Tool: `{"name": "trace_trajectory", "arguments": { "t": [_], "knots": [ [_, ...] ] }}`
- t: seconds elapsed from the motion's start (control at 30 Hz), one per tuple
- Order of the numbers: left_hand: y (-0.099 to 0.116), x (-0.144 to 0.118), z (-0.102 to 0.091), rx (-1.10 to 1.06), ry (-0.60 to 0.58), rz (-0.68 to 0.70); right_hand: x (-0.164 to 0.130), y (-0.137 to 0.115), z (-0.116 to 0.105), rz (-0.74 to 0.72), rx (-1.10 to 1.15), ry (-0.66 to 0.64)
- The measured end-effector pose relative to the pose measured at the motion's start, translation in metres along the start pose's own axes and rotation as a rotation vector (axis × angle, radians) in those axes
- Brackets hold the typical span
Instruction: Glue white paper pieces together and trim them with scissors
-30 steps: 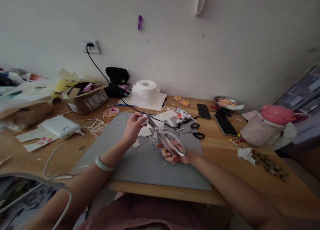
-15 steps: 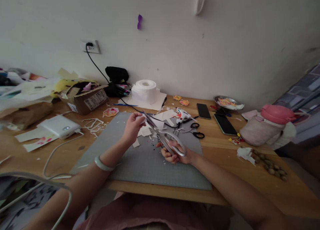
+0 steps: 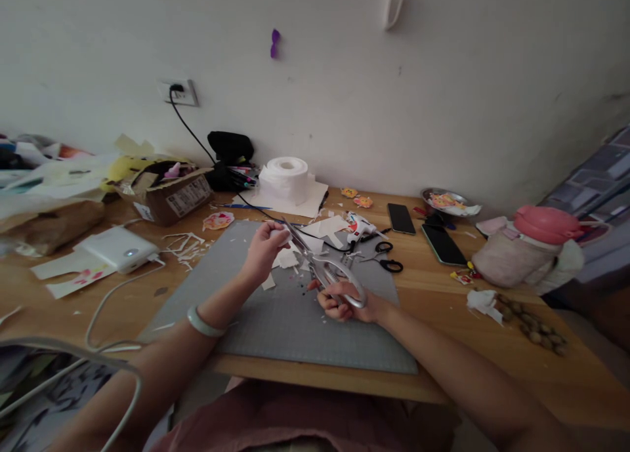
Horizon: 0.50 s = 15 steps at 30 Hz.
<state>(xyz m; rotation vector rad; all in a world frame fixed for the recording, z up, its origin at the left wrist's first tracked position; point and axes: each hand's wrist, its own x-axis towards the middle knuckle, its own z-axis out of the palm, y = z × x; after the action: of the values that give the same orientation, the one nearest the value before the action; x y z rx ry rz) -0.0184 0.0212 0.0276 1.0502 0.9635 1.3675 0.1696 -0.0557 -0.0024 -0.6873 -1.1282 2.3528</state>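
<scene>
Silver metal scissors point(image 3: 315, 258) sit in my right hand point(image 3: 347, 301), whose fingers wrap round the handles. Their blades point up and left toward my left hand point(image 3: 266, 247). Pinched between my left thumb and fingers is a small piece of white paper point(image 3: 284, 237), mostly covered by the fingers and touching or very near the blades. Both hands are over a grey cutting mat point(image 3: 295, 334). Beneath and behind the blades lie white paper scraps point(image 3: 286, 259). To the right of these, small black-handled scissors point(image 3: 391, 266) rest at the mat's edge.
A white glue gun point(image 3: 361, 227) with a black cord lies behind the mat. Farther back stands a white roll point(image 3: 284, 180). Two phones point(image 3: 443, 244) and a pink-lidded cup point(image 3: 536, 242) are at right. At left are a power bank point(image 3: 118, 248) and a cardboard box point(image 3: 170, 193).
The scissor handles have drawn closer together as my right hand squeezes. My left hand and the paper have barely shifted.
</scene>
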Motion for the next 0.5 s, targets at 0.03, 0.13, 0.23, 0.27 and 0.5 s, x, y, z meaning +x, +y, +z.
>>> {"name": "trace_trajectory", "arguments": {
  "t": [0.03, 0.13, 0.23, 0.27, 0.5],
  "knots": [
    [0.0, 0.0, -0.0001, 0.006, -0.001, 0.001, 0.0006, 0.0004, -0.0008, 0.003, -0.003, 0.002],
    [-0.0001, 0.0003, -0.0004, 0.018, 0.002, 0.004, 0.001, 0.0009, -0.0011, -0.008, -0.015, 0.006],
    [-0.0001, 0.0009, -0.0004, 0.011, 0.001, 0.003, -0.0002, 0.0004, 0.0012, -0.022, -0.03, 0.009],
    [-0.0001, 0.0011, -0.0004, 0.005, -0.001, 0.001, -0.0007, 0.0001, 0.0022, -0.024, -0.035, 0.012],
    [-0.0004, 0.0005, -0.0009, -0.01, 0.009, 0.003, -0.0014, -0.0022, 0.0059, -0.024, -0.046, 0.037]
  ]
}}
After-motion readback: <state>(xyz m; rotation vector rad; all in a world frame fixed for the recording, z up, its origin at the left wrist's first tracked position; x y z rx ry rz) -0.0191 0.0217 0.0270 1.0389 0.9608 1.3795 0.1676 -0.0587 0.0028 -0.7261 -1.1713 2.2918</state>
